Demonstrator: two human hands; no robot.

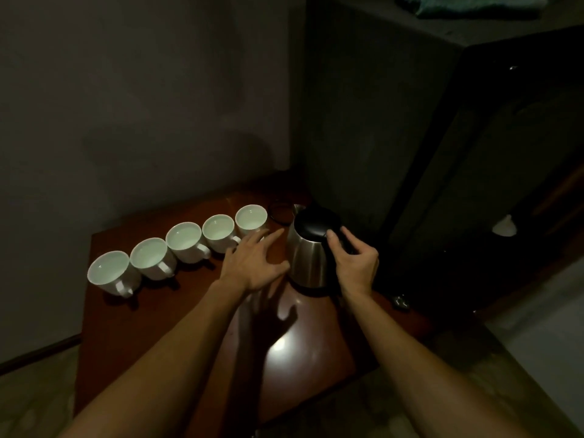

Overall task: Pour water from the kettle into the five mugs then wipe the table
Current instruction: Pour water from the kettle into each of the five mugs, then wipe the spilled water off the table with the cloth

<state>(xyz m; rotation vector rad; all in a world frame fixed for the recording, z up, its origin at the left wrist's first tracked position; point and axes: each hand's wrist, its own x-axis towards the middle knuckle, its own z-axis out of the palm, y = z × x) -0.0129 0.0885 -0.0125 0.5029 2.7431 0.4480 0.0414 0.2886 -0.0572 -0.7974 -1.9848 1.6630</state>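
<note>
the steel kettle (311, 251) stands upright on the brown table (132, 314), spout to the far side and handle to the near right, where the right hand (355, 263) curls around the handle, while the left hand (256, 263), fingers spread, touches its side beside the diagonal row of five white mugs (185, 240).

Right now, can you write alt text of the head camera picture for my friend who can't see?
A right hand grips the handle of a steel kettle standing on a dim wooden table, while the open left hand hovers beside it. Five white mugs sit in a row to the left.
</note>
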